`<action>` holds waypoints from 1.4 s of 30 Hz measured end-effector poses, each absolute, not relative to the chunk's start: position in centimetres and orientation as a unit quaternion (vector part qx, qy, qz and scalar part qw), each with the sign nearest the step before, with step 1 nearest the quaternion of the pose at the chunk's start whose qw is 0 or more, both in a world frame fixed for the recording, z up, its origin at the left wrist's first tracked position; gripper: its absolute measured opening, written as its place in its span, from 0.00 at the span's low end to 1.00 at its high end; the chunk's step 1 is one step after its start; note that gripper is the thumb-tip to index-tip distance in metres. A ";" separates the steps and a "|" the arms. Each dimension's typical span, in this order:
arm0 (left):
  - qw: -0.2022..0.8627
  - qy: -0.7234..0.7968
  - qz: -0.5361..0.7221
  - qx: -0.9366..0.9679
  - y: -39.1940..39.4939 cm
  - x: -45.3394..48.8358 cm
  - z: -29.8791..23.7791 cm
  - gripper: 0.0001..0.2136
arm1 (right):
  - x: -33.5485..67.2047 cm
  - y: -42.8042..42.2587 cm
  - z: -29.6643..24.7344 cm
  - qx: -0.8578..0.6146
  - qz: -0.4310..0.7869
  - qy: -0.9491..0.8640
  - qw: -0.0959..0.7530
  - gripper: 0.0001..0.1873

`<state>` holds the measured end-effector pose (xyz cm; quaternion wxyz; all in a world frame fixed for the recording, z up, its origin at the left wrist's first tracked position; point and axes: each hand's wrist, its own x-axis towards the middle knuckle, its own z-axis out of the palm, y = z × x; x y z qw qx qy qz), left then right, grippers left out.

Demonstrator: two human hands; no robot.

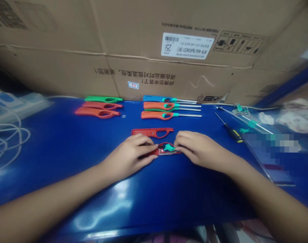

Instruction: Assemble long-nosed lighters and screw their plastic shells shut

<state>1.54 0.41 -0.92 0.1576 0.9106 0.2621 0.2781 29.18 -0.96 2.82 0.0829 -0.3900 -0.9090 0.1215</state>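
Note:
A red lighter casing half [154, 152] lies open side up on the blue table, and my left hand [133, 152] grips its wide end between thumb and fingers. In its narrow end sits a teal trigger [168, 147], with a thin pale wire beside it. My right hand [191, 146] pinches at that end, close to the trigger; whatever lies between its fingertips is hidden. Just beyond my hands rests the other red casing half [154, 132], its finger loop to the right.
Assembled lighters with metal tubes [171, 115] and several casings [99, 112] line the back, with small screws [123, 116] alongside. A cardboard box [133, 44] stands behind. At right lie a screwdriver [232, 132] and a clear bag [267, 162]; white cable [7, 135] coils left.

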 end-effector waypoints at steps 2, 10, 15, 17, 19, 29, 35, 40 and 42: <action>0.163 0.264 0.281 0.908 0.4 1.6 -0.9 0.10 | 29.1 -1.0 2.8 -0.387 0.126 -0.911 0.071 0.08; 0.192 0.255 0.285 0.904 0.3 1.8 -0.9 0.10 | 28.7 -1.0 3.1 -0.377 0.056 -0.924 0.018 0.09; 0.200 0.251 0.288 0.902 0.2 1.8 -1.0 0.10 | 28.2 -1.4 3.1 -0.357 0.076 -0.931 0.027 0.08; 0.204 0.251 0.291 0.900 0.2 1.9 -1.0 0.10 | 28.1 -1.5 3.0 -0.368 0.088 -0.925 0.037 0.10; 0.208 0.252 0.295 0.898 0.2 1.9 -1.0 0.11 | 28.0 -1.4 2.9 -0.378 0.097 -0.920 0.045 0.11; 0.286 0.284 0.293 0.867 0.1 2.0 -0.9 0.12 | 28.1 -1.5 2.4 -0.348 0.085 -0.929 0.096 0.11; 0.310 0.309 0.277 0.855 0.0 2.1 -0.5 0.13 | 28.1 -1.6 2.3 -0.299 0.021 -0.949 0.094 0.11; 0.318 0.318 0.262 0.854 0.0 2.2 -0.3 0.12 | 27.9 -1.7 2.2 -0.285 0.003 -0.955 0.087 0.11; 0.320 0.320 0.255 0.855 0.0 2.2 -0.2 0.12 | 27.9 -1.7 2.3 -0.287 0.006 -0.954 0.086 0.11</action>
